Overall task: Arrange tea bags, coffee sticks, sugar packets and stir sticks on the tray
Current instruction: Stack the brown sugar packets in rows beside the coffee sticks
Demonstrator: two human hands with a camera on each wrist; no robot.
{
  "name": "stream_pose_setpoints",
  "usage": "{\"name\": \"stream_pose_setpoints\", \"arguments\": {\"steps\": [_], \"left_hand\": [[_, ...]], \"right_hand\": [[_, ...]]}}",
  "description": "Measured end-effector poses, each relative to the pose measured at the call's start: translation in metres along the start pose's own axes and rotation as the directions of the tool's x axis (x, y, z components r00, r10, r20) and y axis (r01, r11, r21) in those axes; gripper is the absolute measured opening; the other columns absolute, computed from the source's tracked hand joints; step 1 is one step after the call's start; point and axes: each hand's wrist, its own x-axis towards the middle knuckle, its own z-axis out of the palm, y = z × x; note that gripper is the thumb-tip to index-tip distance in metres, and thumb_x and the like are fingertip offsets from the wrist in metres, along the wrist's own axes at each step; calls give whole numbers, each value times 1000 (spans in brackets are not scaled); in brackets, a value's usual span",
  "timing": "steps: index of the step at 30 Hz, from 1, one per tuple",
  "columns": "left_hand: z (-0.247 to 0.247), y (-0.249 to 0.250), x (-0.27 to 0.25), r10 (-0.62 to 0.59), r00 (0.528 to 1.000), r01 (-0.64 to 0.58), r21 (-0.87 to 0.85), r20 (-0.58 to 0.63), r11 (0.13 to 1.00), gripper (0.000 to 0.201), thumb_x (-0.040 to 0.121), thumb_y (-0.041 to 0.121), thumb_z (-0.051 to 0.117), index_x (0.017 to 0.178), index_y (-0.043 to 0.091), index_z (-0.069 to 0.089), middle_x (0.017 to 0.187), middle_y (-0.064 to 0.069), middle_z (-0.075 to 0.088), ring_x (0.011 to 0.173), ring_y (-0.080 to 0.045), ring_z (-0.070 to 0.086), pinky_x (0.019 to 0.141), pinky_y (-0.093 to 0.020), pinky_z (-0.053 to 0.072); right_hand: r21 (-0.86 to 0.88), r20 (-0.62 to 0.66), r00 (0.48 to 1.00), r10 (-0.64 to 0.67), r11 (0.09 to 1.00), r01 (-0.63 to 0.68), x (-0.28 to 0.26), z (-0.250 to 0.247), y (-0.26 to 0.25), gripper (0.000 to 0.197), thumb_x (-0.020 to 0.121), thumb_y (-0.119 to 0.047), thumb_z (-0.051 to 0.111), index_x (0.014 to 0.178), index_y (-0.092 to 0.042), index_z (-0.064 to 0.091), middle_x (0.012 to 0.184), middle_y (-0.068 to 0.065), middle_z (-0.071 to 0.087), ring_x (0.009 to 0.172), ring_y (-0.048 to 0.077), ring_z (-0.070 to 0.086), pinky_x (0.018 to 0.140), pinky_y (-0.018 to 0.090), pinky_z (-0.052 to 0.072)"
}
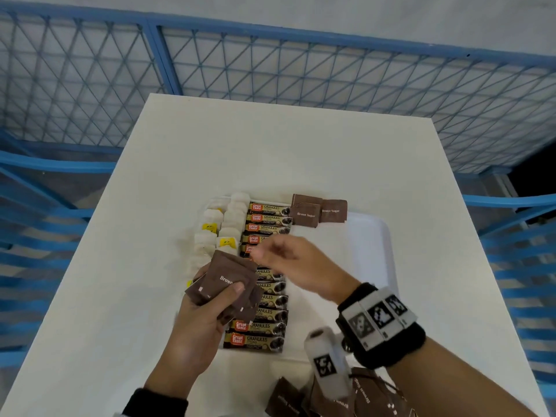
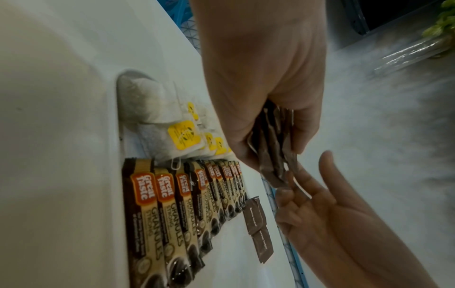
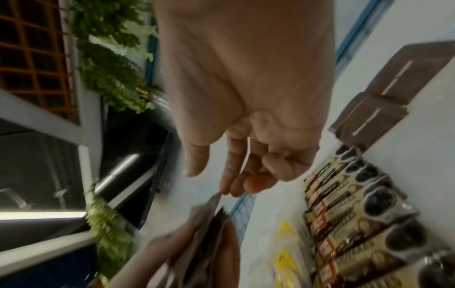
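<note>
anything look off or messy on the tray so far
Mostly neat. The two brown sugar packets at the tray's far end overlap, the left one slightly tilted. The tea bags lie in a looser pile than the straight row of coffee sticks.

Left hand (image 1: 207, 308) gripping a fanned stack, thumb on top; right hand (image 1: 288, 263) empty (fingers loosely curled), fingertips beside the left's

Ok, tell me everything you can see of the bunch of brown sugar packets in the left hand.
The bunch of brown sugar packets is a fanned stack of flat, square, matte brown sachets that look like paper; the top one shows part of the white word "Brown". The left hand grips it, thumb across the top face and fingers beneath, above the near tea bags and coffee sticks. How many packets it holds cannot be told. The right hand reaches to its upper edge; contact is blurred.
</note>
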Motion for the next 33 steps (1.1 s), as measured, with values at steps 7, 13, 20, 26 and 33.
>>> {"name": "stream_pose_setpoints", "arguments": {"steps": [7,13,20,26,33], "left_hand": [[2,1,-7,-27,998,25,22,62,999,70,36,34,94,98,11,71,94,-15,72,86,-24,71,61,-28,57],[5,-1,-12,-85,996,88,-75,40,993,95,32,41,94,115,8,62,104,-13,71,95,-23,70,64,-28,56],[11,3,-11,-83,996,86,-89,32,992,103,33,34,95,125,11,56,109,-13,70,96,-23,69,64,-28,56],[12,-3,-6,-71,997,72,-55,19,996,77,32,32,95,104,21,69,97,-7,73,87,-20,71,58,-27,56],[8,-7,-5,-78,997,79,-37,22,996,71,31,24,95,97,16,70,91,-13,73,80,-24,72,60,-32,56]], "right_hand": [[285,83,995,-49,958,24,-14,20,7,21,75,-3,74,86,-11,58,82,-3,62,76,9,60,70,19,52],[335,55,997,-50,942,29,-19,16,5,18,79,1,68,78,-15,61,70,-4,61,60,4,58,55,16,48],[350,67,998,-17,937,-8,-21,6,8,6,88,-6,60,88,-8,65,78,3,64,66,8,62,60,17,51],[386,77,997,-13,922,-17,-28,-7,12,26,94,-4,49,118,0,59,96,6,67,81,9,66,75,23,56],[281,-243,967,69,960,2,-22,-50,26,16,85,0,59,100,-6,62,88,6,69,71,11,66,65,18,55]]}}
